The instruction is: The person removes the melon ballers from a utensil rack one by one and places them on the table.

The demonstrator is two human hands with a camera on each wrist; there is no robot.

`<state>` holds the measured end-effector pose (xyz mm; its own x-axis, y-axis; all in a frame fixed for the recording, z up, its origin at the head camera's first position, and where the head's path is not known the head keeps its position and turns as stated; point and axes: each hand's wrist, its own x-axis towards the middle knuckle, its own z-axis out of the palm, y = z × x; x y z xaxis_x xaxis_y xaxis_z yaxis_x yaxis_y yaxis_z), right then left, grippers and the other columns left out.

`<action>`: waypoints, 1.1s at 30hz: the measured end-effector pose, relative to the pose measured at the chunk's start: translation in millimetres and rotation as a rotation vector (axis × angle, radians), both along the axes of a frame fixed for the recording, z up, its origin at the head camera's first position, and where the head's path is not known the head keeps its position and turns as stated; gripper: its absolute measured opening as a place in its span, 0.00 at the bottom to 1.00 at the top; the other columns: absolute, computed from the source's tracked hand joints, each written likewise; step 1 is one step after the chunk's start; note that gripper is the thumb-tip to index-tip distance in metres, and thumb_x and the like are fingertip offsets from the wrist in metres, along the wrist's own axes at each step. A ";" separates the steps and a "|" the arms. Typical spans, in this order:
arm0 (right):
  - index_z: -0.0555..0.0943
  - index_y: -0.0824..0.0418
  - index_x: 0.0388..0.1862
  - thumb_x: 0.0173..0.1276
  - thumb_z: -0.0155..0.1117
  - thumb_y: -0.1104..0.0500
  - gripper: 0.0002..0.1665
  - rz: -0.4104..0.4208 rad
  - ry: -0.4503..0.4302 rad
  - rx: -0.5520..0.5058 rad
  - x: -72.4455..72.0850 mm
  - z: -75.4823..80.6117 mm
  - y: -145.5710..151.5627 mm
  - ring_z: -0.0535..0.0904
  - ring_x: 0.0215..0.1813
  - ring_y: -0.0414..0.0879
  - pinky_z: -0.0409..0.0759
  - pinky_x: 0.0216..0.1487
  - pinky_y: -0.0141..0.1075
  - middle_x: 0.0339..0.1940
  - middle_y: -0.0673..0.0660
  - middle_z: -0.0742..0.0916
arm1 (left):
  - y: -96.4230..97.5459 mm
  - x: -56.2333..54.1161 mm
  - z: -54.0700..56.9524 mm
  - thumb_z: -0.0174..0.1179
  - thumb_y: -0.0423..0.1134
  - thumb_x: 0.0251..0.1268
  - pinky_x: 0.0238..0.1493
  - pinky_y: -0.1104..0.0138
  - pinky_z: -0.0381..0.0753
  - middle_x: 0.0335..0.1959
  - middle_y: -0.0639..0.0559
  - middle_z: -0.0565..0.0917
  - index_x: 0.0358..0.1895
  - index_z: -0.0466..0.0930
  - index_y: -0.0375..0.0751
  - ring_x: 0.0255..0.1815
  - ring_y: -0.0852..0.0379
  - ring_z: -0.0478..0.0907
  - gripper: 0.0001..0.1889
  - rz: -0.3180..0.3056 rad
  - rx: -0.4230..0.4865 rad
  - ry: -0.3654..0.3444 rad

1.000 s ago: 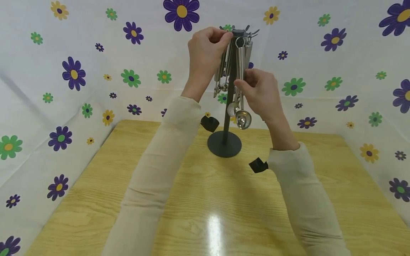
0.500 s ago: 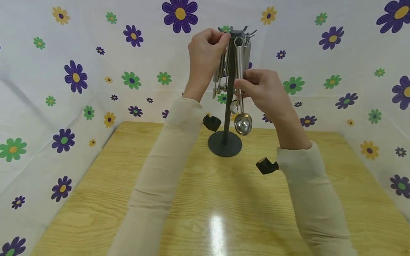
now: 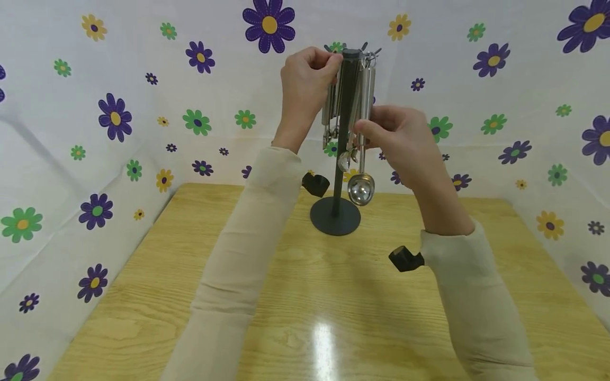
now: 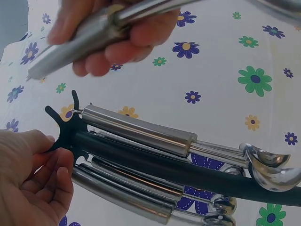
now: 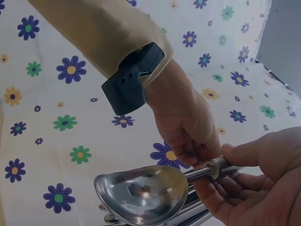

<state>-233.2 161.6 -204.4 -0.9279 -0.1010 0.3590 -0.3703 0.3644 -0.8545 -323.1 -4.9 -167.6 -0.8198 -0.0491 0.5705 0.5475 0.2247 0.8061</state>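
Note:
My right hand (image 3: 402, 140) grips the steel handle of an ice cream scoop, its bowl (image 3: 360, 189) pointing down. In the left wrist view this scoop's handle (image 4: 75, 49) is apart from the dark rack. The right wrist view looks into the shiny oval bowl (image 5: 141, 193). My left hand (image 3: 307, 79) pinches a hook at the top of the dark utensil stand (image 3: 351, 79), and its thumb and fingertips meet there. Several steel-handled utensils (image 4: 136, 129) hang from the other hooks, partly hidden by the post and hands.
The stand's round base (image 3: 335, 217) rests near the back of a wooden table (image 3: 286, 296). Behind and beside it hangs a flower-printed white cloth (image 3: 143, 106). A black wrist mount (image 3: 406, 259) sticks out from the right sleeve.
My right hand has moved slightly right and down with the scoop, and the scoop's upper end no longer shows in front of the rack's top. My left hand stays at the hook.

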 end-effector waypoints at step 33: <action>0.78 0.73 0.58 0.79 0.63 0.56 0.21 0.092 -0.393 0.065 16.5 -151.9 77.3 0.88 0.45 0.48 0.80 0.63 0.53 0.47 0.61 0.88 | 1.1 -4.1 -5.8 0.62 0.36 0.76 0.37 0.70 0.77 0.31 0.49 0.83 0.45 0.85 0.32 0.33 0.58 0.79 0.09 -0.033 0.029 0.065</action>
<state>-216.7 238.9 -356.3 -0.9792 -0.2007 -0.0305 -0.0541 0.4027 -0.9137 -327.1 -3.8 -173.4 -0.7828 -0.0394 0.6210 0.6054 0.1827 0.7747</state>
